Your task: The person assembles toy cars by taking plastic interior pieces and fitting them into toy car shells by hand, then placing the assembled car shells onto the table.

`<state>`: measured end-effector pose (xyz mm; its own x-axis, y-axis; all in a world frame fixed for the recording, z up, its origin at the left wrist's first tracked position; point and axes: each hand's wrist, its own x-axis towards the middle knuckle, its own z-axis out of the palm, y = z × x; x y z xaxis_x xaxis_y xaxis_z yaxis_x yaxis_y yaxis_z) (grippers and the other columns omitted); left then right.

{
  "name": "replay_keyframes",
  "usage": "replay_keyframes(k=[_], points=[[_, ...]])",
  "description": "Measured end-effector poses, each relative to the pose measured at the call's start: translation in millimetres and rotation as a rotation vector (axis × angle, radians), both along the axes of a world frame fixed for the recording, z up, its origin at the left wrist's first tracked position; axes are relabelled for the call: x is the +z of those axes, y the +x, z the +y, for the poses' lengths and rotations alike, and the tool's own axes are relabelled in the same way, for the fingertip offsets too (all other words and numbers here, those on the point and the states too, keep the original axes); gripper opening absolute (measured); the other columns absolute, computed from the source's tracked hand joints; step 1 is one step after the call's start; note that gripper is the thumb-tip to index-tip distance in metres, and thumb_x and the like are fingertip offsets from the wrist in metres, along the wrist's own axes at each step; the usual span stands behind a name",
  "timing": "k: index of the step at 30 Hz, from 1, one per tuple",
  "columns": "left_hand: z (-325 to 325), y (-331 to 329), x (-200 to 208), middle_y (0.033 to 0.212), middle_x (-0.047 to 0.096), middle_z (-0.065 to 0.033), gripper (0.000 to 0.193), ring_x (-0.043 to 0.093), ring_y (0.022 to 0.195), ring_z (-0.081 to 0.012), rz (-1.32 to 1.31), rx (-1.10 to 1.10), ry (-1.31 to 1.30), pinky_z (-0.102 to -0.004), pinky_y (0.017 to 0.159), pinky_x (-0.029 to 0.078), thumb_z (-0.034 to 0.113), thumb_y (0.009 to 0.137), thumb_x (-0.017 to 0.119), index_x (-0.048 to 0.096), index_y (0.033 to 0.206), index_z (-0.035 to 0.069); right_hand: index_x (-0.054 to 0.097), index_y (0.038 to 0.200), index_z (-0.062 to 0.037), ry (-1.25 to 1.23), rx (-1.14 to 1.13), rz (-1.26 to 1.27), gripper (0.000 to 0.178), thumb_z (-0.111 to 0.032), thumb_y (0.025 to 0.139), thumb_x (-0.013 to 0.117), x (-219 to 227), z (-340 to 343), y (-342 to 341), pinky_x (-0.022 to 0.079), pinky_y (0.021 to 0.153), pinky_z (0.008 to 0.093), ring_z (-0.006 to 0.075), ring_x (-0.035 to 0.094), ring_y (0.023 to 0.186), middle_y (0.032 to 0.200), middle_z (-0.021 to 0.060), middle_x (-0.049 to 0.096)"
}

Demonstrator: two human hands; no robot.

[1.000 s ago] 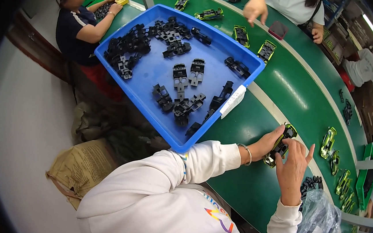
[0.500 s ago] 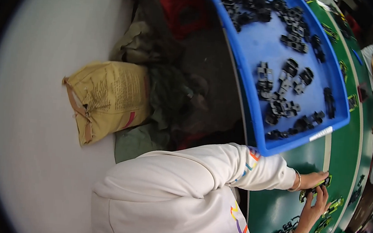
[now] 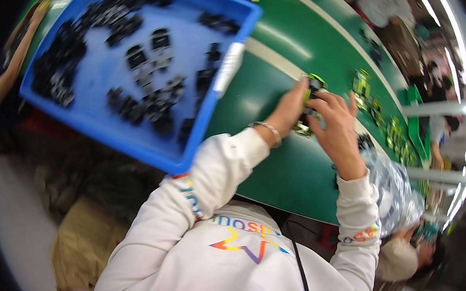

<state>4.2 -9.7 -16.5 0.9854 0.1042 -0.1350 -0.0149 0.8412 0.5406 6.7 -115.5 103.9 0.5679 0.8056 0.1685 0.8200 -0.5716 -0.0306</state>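
Over the green table (image 3: 266,173), my left hand (image 3: 287,112) grips a lime-green and black piece (image 3: 315,83) that looks like a small toy car. The hand holds it from its left side, thumb and fingers closed. Bent over the same piece from the right is my right hand (image 3: 335,127), its fingertips pressed on it and hiding its middle. One finger of that hand sticks up apart. Exactly what the fingertips grip is too small to tell.
Left of my arms stands a blue tray (image 3: 187,161) with many black parts (image 3: 60,66). Similar lime-green pieces (image 3: 361,83) lie along the table at right. A clear plastic bag (image 3: 390,184) sits beside my right forearm. Other people work at the far left and right.
The view has swung round, so the tray now appears at left and both my forearms show. Both hands stay on the lime-green and black piece.
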Motion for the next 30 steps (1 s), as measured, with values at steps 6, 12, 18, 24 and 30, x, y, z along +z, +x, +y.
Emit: replay_keyframes(k=[6,12,18,24,30], points=[[-0.2,-19.4,24.0,0.104,0.066,-0.0047,0.058,0.066,0.091,-0.0132,0.048,-0.117,0.067,-0.0286,0.078,0.055,0.056,0.104,0.031,0.06,0.118,0.008,0.066,0.092,-0.0127,-0.037,0.017,-0.084,0.02,-0.011,0.073,0.072,7.4,-13.0,-5.8,0.019,0.117,0.0603,0.0286,0.055,0.111,0.105,0.0097,0.061],[-2.9,-27.2,39.3,0.108,0.065,-0.0057,0.062,0.066,0.095,-0.0125,0.087,-0.093,0.19,-0.0277,0.081,0.056,0.058,0.104,0.028,0.057,0.122,0.007,0.065,0.085,-0.0119,-0.081,0.026,-0.129,0.015,-0.011,0.071,0.071,15.1,-12.9,-7.0,0.017,0.118,0.0606,0.0267,0.056,0.104,0.094,0.0088,0.058],[-2.5,-22.5,33.8,0.11,0.064,-0.0057,0.059,0.064,0.099,-0.0143,0.078,-0.06,0.197,-0.0299,0.083,0.055,0.057,0.104,0.03,0.056,0.123,0.008,0.065,0.079,-0.0116,-0.052,0.055,-0.167,0.009,-0.009,0.072,0.07,10.2,-11.4,0.1,0.017,0.118,0.0611,0.0262,0.056,0.102,0.088,0.0083,0.056],[-4.8,-24.9,33.6,0.111,0.064,-0.0061,0.061,0.065,0.1,-0.015,0.067,-0.098,0.192,-0.0301,0.084,0.055,0.058,0.104,0.029,0.056,0.124,0.007,0.065,0.08,-0.0116,-0.033,0.07,-0.11,0.01,-0.008,0.072,0.071,14.2,-18.0,-0.1,0.017,0.118,0.0619,0.0273,0.058,0.102,0.088,0.0082,0.056],[-3.2,-21.2,31.2,0.113,0.065,-0.0069,0.06,0.065,0.103,-0.0168,-0.069,-0.063,0.08,-0.0315,0.086,0.055,0.059,0.103,0.031,0.056,0.123,0.009,0.063,0.092,-0.011,0.138,0.015,-0.066,0.022,-0.008,0.074,0.075,2.9,-25.4,-5.3,0.015,0.119,0.0576,0.0243,0.059,0.109,0.101,0.0063,0.063]])
